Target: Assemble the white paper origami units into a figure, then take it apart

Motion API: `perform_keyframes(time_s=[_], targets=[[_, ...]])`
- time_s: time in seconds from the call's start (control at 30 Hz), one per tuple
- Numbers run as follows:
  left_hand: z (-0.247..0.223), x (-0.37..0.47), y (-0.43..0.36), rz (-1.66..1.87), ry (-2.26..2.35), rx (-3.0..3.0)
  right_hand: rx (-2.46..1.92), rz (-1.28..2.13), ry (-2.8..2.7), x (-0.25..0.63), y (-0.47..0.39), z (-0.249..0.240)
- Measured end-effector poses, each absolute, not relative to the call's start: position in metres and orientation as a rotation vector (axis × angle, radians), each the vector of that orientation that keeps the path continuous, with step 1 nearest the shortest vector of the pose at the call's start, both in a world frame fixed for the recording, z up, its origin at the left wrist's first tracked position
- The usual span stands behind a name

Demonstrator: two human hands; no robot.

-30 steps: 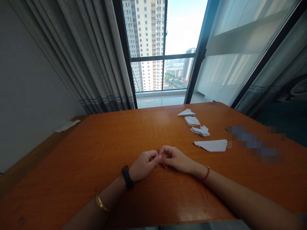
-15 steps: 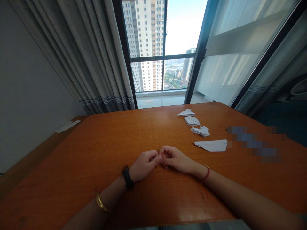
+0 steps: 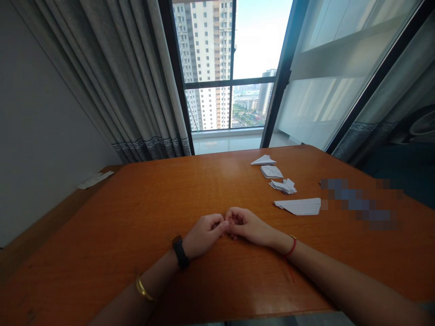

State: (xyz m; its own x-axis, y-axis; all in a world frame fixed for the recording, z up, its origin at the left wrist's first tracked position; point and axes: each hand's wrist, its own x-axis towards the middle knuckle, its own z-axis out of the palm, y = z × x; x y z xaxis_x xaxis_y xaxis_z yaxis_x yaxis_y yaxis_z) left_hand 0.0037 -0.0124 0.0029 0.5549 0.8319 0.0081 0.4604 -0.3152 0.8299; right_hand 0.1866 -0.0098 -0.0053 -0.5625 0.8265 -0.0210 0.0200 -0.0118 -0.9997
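My left hand (image 3: 205, 235) rests on the wooden table (image 3: 163, 194) near its middle, fingers curled and closed, with a dark watch on the wrist. Touching it at the fingertips is my right hand (image 3: 249, 226), also curled, thumb against the fingers. No object shows in either hand. Beyond my right hand lies a long folded white paper (image 3: 301, 206). Further back are a thick folded paper piece (image 3: 283, 186), a flat folded square (image 3: 272, 171) and a pointed paper plane (image 3: 264, 160).
A blurred, pixelated patch (image 3: 356, 199) covers something on the table's right side. White paper (image 3: 95, 179) lies on the ledge at the left. Behind the table are a grey curtain (image 3: 136, 90) and a window.
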Motion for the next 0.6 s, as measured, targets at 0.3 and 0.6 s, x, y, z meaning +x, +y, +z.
perform_keyframes(time_s=[0.3, 0.6], targets=[[0.0033, 0.0037, -0.0130, 0.570, 1.055, 1.967, -0.897, 1.650, -1.634, 0.1863, -0.0089, -0.0068], [0.0045, 0.0036, -0.0131, 0.561, 1.053, 1.984, -0.899, 1.639, -1.642, 0.1864, -0.0097, -0.0048]])
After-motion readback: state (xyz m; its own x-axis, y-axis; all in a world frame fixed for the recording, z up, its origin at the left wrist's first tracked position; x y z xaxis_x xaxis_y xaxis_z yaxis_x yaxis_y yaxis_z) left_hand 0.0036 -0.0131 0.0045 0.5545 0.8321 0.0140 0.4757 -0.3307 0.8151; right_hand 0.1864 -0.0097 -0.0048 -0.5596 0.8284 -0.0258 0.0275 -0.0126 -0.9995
